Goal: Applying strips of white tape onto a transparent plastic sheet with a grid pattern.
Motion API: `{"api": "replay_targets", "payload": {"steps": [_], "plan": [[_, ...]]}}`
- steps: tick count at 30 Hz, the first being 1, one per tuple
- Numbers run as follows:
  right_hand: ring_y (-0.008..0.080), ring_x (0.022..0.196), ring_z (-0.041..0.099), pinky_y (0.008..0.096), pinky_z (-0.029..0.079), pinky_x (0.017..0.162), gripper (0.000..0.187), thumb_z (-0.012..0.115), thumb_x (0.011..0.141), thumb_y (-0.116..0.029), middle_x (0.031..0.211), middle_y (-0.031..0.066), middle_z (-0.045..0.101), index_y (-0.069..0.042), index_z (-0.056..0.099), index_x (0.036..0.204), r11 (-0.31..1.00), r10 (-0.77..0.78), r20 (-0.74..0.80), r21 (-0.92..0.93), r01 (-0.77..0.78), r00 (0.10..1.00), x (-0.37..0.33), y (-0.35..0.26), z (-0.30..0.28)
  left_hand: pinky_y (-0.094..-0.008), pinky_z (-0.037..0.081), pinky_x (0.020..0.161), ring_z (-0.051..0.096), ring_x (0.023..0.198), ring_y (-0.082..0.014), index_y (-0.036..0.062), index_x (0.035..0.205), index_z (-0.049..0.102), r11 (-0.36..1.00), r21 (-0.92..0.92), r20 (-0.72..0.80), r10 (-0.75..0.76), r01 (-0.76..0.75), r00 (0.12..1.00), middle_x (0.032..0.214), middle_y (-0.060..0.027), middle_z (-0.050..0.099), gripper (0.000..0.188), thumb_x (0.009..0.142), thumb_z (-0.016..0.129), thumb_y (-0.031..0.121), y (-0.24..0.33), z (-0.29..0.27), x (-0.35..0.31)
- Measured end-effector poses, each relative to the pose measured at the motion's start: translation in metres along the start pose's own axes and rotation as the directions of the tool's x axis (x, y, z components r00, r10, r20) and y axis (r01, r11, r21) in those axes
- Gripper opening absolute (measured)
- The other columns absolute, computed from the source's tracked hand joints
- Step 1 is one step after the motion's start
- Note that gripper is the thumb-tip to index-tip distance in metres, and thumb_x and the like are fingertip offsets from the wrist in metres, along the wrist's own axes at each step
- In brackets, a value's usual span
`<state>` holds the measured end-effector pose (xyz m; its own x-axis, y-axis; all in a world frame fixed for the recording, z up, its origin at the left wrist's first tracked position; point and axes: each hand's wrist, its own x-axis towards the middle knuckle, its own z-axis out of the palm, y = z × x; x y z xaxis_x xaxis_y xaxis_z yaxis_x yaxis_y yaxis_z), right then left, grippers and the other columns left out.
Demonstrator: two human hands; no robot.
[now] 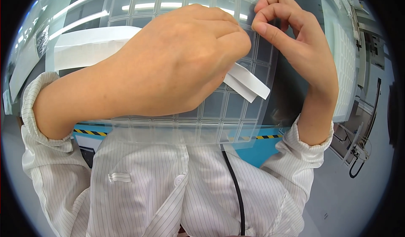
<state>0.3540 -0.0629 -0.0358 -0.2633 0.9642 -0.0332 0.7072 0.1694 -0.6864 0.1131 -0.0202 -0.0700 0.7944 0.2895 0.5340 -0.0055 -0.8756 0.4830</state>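
Observation:
My left hand [185,59] is over a clear plastic tray [211,106] divided into a grid of square compartments. Its fingers curl downward, and the back of the hand hides whatever they grip. White folded paper [249,83] sticks out beside the wrist-side edge of this hand, and a wider white paper strip [90,47] lies under the forearm; whether they are one piece is hidden. My right hand [299,43] is raised at the tray's right edge, thumb and index finger pinched together near the left knuckles. Anything between those fingertips is too small to make out.
Beneath the tray is a dark, glossy surface [289,89]. Clear film with a white sheet [25,66] lies at the far left, and a white gridded panel [345,64] stands to the right. Yellow-black striped tape [90,132] runs along the near edge.

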Motion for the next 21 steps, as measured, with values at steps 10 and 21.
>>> {"api": "replay_targets", "payload": {"steps": [10, 21], "plan": [[0.013, 0.087, 0.053, 0.0262, 0.041, 0.075, 0.008, 0.075, 0.085, -0.006, 0.095, 0.0052, 0.063, 0.0, 0.071, 0.085, 0.972, 0.222, 0.009, 0.076, -0.222, 0.975, 0.002, -0.033, -0.011, -0.042, 0.053, 0.089, 0.068, 0.106, -0.035, 0.0008, 0.093, 0.059, 0.997, 0.012, 0.188, -0.079, 0.078, 0.979, 0.116, -0.0177, 0.071, 0.013, 0.084, 0.067, -0.004, 0.008, -0.006, 0.007], [0.0118, 0.086, 0.052, 0.025, 0.04, 0.075, 0.009, 0.074, 0.086, -0.01, 0.099, 0.0034, 0.062, -0.002, 0.069, 0.085, 0.986, 0.166, -0.039, -0.018, -0.167, 0.985, -0.002, -0.021, -0.007, -0.0433, 0.049, 0.074, 0.061, 0.08, -0.0335, 0.0006, 0.079, 0.054, 1.0, 0.007, -0.003, -0.001, 0.001, 1.0, 0.076, -0.0155, 0.058, 0.013, 0.076, 0.067, 0.002, 0.004, 0.009, 0.008]]}}
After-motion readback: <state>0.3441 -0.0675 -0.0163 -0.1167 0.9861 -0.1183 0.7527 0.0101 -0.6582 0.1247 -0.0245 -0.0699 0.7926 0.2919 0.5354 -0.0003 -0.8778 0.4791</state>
